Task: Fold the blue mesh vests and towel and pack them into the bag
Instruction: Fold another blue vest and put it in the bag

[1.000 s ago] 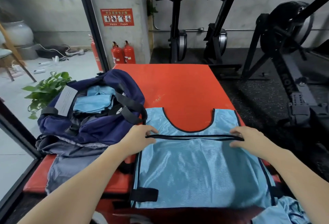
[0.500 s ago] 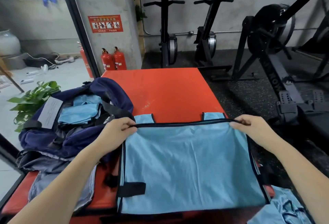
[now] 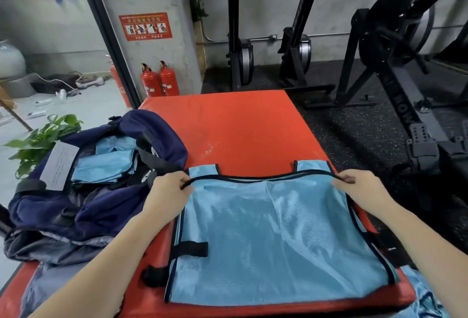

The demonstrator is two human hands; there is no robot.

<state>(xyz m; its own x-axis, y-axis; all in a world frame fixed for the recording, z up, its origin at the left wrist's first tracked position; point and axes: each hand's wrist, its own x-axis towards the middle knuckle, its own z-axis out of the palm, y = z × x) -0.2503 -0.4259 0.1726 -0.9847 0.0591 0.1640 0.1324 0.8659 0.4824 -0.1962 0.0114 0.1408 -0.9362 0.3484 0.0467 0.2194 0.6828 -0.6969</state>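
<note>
Your left hand (image 3: 169, 192) pinches the black-trimmed edge of the light blue mesh vest (image 3: 273, 236) at its left corner, fingers curled round the binding. Your right hand (image 3: 359, 191) pinches the same trimmed edge at the right corner. Between them that edge is lifted slightly off the layer beneath, and two shoulder straps show just beyond it, so the vest lies doubled on the red padded mat (image 3: 240, 128).

At the bottom right, a second crumpled piece of light blue fabric (image 3: 425, 300) hangs off the mat's near corner; the frame cuts it off, so you cannot tell whether it is a vest or the towel. The vest's near hem reaches almost to the mat's front edge, and its right side runs close to the mat's right edge. Beyond the straps the mat's red surface stretches bare to its far edge.

To your left, the dark navy fabric duffel bag (image 3: 101, 206) sits open, partly over the mat's left edge, just beside your left hand. Inside it you can see folded light blue mesh pieces (image 3: 106, 166); how many are stacked there is hard to make out. A white paper tag (image 3: 59, 166) lies on its rim.

Farther off stand two red fire extinguishers (image 3: 159, 80) against the pillar, with a third partly hidden behind the door frame, and black rowing machines (image 3: 395, 64) on the dark rubber floor.
</note>
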